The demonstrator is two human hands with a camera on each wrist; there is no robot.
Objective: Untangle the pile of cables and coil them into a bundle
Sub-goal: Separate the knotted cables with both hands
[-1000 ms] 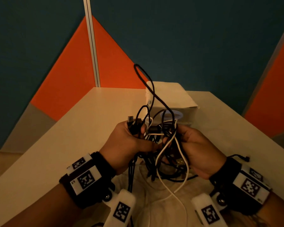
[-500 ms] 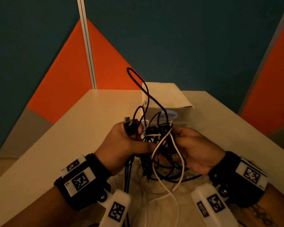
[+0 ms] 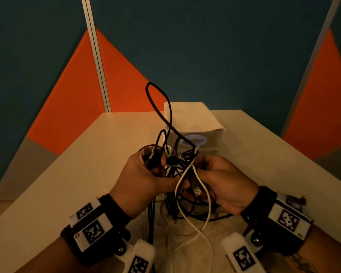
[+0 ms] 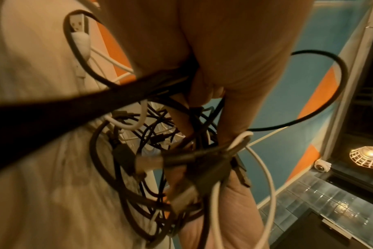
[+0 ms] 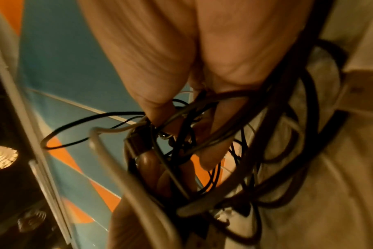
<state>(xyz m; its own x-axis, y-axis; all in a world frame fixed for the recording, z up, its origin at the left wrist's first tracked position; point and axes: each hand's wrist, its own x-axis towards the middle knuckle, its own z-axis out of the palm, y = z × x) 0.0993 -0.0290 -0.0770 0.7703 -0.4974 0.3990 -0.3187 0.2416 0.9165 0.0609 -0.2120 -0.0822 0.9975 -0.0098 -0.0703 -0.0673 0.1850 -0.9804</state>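
Note:
A tangle of black and white cables (image 3: 182, 180) hangs between my two hands above the near edge of the table. My left hand (image 3: 146, 178) grips a bunch of black cables and plugs, thumb across them. My right hand (image 3: 222, 180) holds the other side, its fingers curled into the strands, with a metal USB plug (image 3: 197, 192) by its thumb. A tall black loop (image 3: 158, 107) stands up out of the tangle. A white cable (image 3: 205, 203) loops down toward my lap. In the left wrist view the cables (image 4: 181, 160) wrap around my fingers (image 4: 234, 107); the right wrist view shows the cables (image 5: 202, 151) likewise.
A cream box (image 3: 193, 123) with a glowing ring on its front stands on the beige table (image 3: 87, 174) just beyond my hands. Teal and orange partition walls (image 3: 224, 56) close off the back. Light cloth (image 3: 185, 243) lies below the cables.
Both hands have kept their grip on the tangle. My right fingers have shifted among the strands, and the USB plug now shows near my right thumb.

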